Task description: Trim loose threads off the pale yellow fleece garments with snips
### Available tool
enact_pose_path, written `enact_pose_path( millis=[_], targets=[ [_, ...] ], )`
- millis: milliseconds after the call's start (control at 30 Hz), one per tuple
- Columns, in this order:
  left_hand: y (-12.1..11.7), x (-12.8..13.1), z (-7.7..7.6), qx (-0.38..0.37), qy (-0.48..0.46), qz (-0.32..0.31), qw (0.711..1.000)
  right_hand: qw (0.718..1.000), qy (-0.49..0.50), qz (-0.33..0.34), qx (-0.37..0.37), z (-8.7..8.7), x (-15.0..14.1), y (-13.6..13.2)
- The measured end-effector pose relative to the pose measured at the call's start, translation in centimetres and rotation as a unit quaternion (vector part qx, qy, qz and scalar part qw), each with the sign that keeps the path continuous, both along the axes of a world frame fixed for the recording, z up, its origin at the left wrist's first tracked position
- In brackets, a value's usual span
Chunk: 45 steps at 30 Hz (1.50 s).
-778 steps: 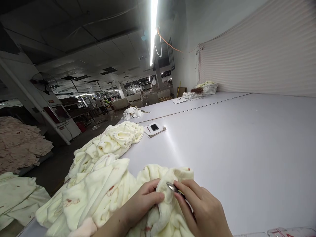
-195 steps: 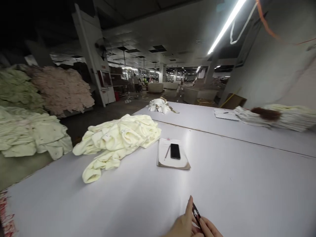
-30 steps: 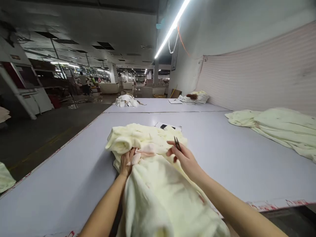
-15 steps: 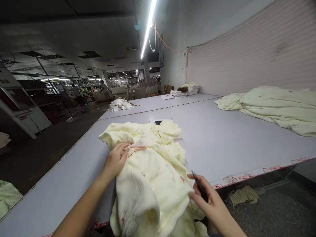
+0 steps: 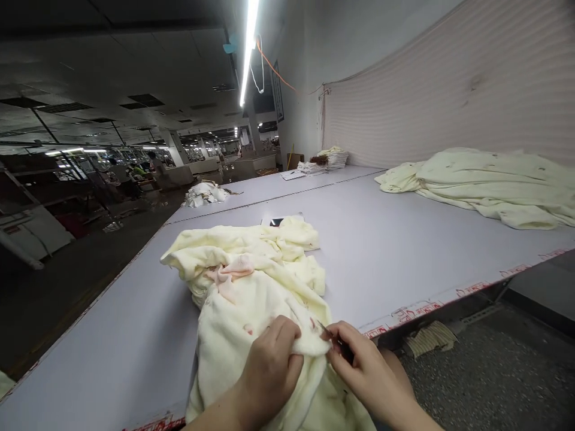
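Note:
A pale yellow fleece garment (image 5: 242,299) with small reddish marks lies rumpled along the table, its near end hanging over the front edge. A pink patch (image 5: 233,268) shows near its upper part. My left hand (image 5: 274,365) is closed, pinching a fold of the fleece. Just right of it, my right hand (image 5: 363,365) is closed around dark, pointed thread snips (image 5: 324,328), mostly hidden by the fingers. The right fingertips touch the same fold, and the tip of the snips lies at the cloth near a red mark.
Beyond the garment a dark phone-like object (image 5: 275,222) rests on the pale table (image 5: 359,251). More yellow fabric (image 5: 485,185) is heaped at the right. White cloth scraps (image 5: 204,194) and stacked pieces (image 5: 335,158) sit farther back. A striped cloth (image 5: 431,339) is below the table edge.
My left hand has come from the pink patch down to the garment's near part and gripped a fold. The right hand has moved slightly left, against that fold. The view has shifted right.

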<state>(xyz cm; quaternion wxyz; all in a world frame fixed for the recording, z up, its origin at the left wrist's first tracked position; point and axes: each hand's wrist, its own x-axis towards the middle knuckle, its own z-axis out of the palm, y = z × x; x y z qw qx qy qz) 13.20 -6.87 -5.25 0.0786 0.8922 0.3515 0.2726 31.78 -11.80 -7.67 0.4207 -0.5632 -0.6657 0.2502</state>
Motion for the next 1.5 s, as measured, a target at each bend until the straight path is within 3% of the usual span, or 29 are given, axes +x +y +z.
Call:
enact_pose_path(
  millis=[133, 300, 400, 467, 533, 600, 700, 800, 900, 1033, 1167, 1233, 1400, 1500],
  targets=[
    [-0.4, -0.5, -0.4, 0.016, -0.055, -0.012, 0.998, 0.998, -0.030, 0.055, -0.015, 1.6, 1.3, -0.5],
    [-0.3, -0.2, -0.7, -0.007, -0.078, -0.009, 0.997, 0.993, -0.113, 0.015, 0.040, 2.4, 1.0, -0.6],
    [-0.4, -0.2, -0.3, -0.033, -0.098, 0.002, 0.995, 0.994, -0.100, 0.002, 0.033, 2.0, 0.8, -0.5],
    [-0.3, -0.2, 0.4, -0.079, -0.114, 0.001, 0.990, 0.997, -0.075, 0.004, 0.033, 1.5, 0.6, -0.4],
    [-0.1, -0.3, 1.6, -0.184, -0.105, -0.003, 0.977, 0.998, -0.056, 0.000, 0.037, 0.8, 0.3, 0.0],
    [0.4, -0.3, 2.7, -0.330, -0.102, 0.002, 0.939, 0.998, -0.043, -0.028, 0.039, 0.1, -0.1, 0.9],
    [1.4, -0.6, 3.3, -0.509, -0.172, 0.025, 0.843, 0.996, -0.038, -0.073, 0.024, -0.4, -0.6, 2.4],
    [2.0, -1.1, 2.9, -0.598, -0.256, 0.060, 0.757, 0.998, -0.047, -0.043, -0.006, 0.1, -0.5, 2.9],
    [2.0, -1.4, 2.5, -0.626, -0.294, 0.101, 0.715, 0.999, -0.047, 0.018, 0.012, 0.8, -0.2, 2.0],
    [1.8, -1.4, 2.6, -0.622, -0.302, 0.141, 0.708, 0.994, -0.073, 0.016, 0.074, 1.1, -0.1, 1.3],
    [1.8, -1.3, 2.9, -0.617, -0.299, 0.167, 0.708, 0.996, -0.056, -0.003, 0.073, 0.9, 0.0, 1.7],
    [1.8, -1.2, 3.0, -0.616, -0.295, 0.163, 0.712, 0.994, -0.073, 0.001, 0.083, 0.9, 0.0, 1.6],
    [1.7, -1.1, 3.0, -0.604, -0.283, 0.126, 0.735, 0.966, -0.176, -0.030, 0.186, 1.0, -0.8, 1.1],
    [1.8, -1.2, 2.9, -0.604, -0.277, 0.118, 0.738, 0.974, -0.146, -0.035, 0.170, 1.0, -0.8, 1.2]
  ],
)
